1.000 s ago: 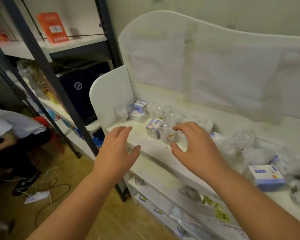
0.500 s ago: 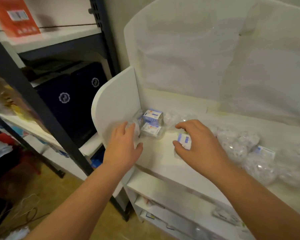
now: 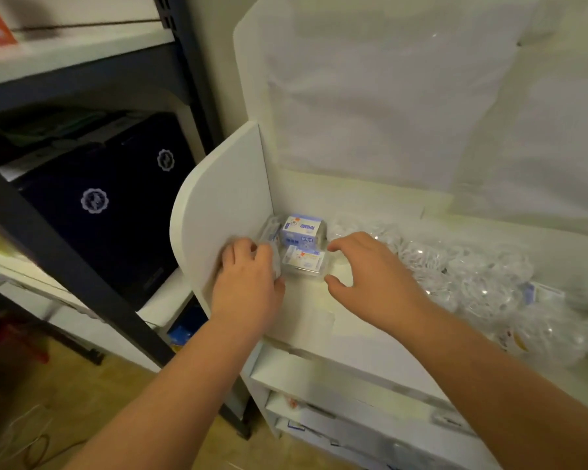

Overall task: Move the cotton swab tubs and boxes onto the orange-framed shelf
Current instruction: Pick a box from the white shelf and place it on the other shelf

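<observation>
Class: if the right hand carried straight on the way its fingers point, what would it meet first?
Probably the flat clear cotton swab box lying just left of the right hand; depth is unclear.

A shop stockroom or storage area: a white display shelf (image 3: 319, 320) carries many small packaged boxes (image 3: 302, 228) and clear tubs (image 3: 469, 283), beside it stands a dark metal rack (image 3: 65, 252) loaded with dark cartons (image 3: 109, 205).

Print on the blue-white box (image 3: 302, 230) too blurred to read; round emblems on dark box (image 3: 94, 200) illegible.
</observation>
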